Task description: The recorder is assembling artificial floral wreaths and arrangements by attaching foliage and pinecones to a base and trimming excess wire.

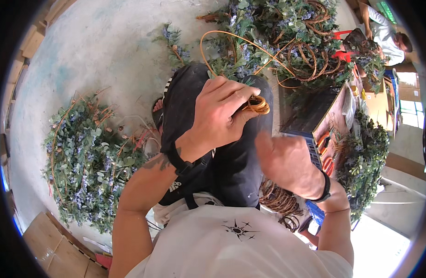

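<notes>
My left hand (pixel 220 111) is closed around a small bundle of thin tan cane (pixel 258 105), whose coiled loops stick out past the thumb and fingers above my knees. From behind that hand, a long loose length of tan cane (pixel 231 33) arcs up and away to the right across the greenery. My right hand (pixel 287 160) hangs lower and to the right, over the thigh, apart from the bundle. Its fingers look curled in and are blurred by motion; whatever is between them is hidden.
Leafy garlands with blue flowers (pixel 90 162) lie on the floor at left; more greenery with twig wreaths (pixel 310 60) is piled ahead. At right, a dark crate (pixel 310 111) stands beside orange-handled tools (pixel 323 142). Twig rings (pixel 280 201) sit below. Another person (pixel 391 41) works far right.
</notes>
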{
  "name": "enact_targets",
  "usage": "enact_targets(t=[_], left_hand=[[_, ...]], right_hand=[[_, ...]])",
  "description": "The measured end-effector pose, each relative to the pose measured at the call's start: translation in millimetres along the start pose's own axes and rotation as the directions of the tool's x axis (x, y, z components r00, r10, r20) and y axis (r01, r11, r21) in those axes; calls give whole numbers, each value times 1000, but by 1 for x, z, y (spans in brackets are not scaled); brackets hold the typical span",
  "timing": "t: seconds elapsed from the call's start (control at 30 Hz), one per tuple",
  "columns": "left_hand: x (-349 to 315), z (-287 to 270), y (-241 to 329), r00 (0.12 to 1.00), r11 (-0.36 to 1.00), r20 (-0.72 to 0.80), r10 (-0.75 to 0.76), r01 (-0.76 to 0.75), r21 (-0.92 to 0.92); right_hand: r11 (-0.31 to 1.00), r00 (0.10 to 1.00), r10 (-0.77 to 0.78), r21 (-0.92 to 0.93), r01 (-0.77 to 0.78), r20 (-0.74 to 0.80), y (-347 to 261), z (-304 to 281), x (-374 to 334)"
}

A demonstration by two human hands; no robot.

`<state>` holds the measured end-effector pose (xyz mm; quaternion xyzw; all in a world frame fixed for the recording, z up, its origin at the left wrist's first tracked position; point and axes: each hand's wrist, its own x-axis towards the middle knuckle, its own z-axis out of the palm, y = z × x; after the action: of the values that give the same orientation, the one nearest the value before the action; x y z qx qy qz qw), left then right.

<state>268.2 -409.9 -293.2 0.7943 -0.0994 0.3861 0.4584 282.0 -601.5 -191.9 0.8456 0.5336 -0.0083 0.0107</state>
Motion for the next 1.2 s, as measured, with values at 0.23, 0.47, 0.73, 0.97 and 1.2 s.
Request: enact_targets(t=[0.23, 0.47, 0.73, 0.97, 1.2], left_hand=[[1, -4, 6, 998, 996, 19, -55, 56, -65], [-4, -4, 0, 996, 990, -21, -86, 83, -110], [-3, 1, 4, 998, 992, -2, -59, 59, -113], [-8, -1, 8, 976, 954, -24, -215, 205, -217], [-9, -3, 0, 988, 969, -26, -156, 148, -196]], right_hand=[[920, 933, -324, -177, 350, 157, -7, -36, 37], [974, 922, -225, 70, 214, 316, 33, -25, 2], [1000, 981, -12, -3, 11, -191, 111, 18, 31], [973, 965, -204, -147, 180, -163, 133, 31, 69], [976, 989, -144, -160, 148, 35, 113, 34, 44]])
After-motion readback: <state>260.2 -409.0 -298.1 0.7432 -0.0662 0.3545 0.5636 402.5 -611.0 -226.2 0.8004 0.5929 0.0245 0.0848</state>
